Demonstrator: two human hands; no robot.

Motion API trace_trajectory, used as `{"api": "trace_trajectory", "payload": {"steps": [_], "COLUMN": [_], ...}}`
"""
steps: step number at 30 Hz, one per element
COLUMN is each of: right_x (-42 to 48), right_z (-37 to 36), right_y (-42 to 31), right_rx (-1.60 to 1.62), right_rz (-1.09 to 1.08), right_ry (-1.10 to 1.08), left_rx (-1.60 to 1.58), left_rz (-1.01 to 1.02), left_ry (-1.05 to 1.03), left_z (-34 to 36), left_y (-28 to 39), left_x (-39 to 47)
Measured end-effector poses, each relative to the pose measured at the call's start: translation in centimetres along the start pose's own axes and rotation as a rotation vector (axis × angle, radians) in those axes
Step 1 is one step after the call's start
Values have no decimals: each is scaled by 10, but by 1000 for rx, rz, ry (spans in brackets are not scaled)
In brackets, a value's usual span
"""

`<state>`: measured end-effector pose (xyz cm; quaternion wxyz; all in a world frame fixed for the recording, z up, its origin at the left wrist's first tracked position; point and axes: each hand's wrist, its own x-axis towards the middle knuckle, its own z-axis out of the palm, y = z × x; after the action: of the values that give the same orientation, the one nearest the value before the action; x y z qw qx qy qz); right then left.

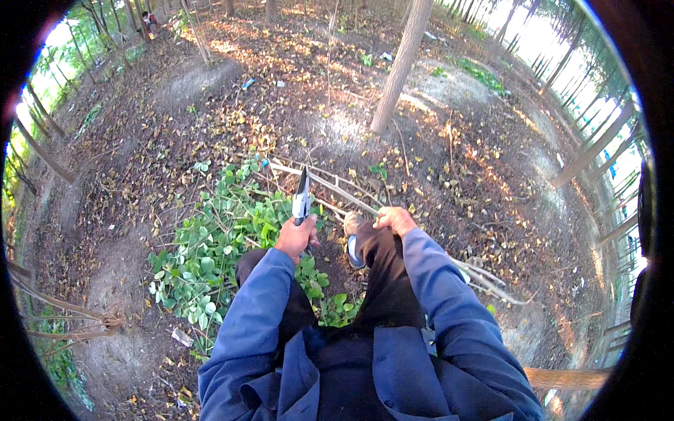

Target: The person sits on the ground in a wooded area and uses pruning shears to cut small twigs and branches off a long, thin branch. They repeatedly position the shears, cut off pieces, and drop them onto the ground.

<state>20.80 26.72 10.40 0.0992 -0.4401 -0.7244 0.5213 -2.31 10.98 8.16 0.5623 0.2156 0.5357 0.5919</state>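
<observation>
My left hand [297, 238] is closed around the handle of a pruning tool [302, 202] with a dark blade and a pale body, its tip pointing away from me. The blade lies at a long, bare cut branch [337, 188]; whether they touch I cannot tell. My right hand [395, 220] grips that branch above my knee. Pale stems [487, 281] stick out beyond my right forearm. A leafy green shrub or heap of cut shoots [210, 252] spreads below and left of my left hand.
A tree trunk [401, 68] stands ahead, slightly right. My shoe [354, 239] is on leaf-strewn soil between my hands. Bare branches [73, 321] lie at the left, and another trunk [568, 378] is at the lower right. A distant person [150, 22] is at the upper left.
</observation>
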Motion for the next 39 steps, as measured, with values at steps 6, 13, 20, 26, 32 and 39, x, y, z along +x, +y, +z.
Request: {"api": "trace_trajectory", "payload": {"steps": [6, 13, 20, 26, 32, 39], "right_x": [-9, -9, -29, -28, -20, -22], "right_z": [-6, 7, -1, 9, 3, 6], "right_y": [4, 4, -7, -5, 4, 1], "right_rx": [84, -61, 209, 55, 152, 118], "right_rz": [112, 79, 72, 16, 73, 69], "right_ry": [-88, -19, -152, 23, 80, 169], "left_rx": [236, -63, -626, -476, -365, 791], "left_rz": [226, 2, -35, -18, -123, 239], "left_ry": [109, -9, -690, -485, -462, 76], "left_z": [5, -2, 3, 3, 4, 11], "left_y": [-5, -9, -5, -12, -19, -35], "left_x": [0, -12, -57, -45, -59, -56]}}
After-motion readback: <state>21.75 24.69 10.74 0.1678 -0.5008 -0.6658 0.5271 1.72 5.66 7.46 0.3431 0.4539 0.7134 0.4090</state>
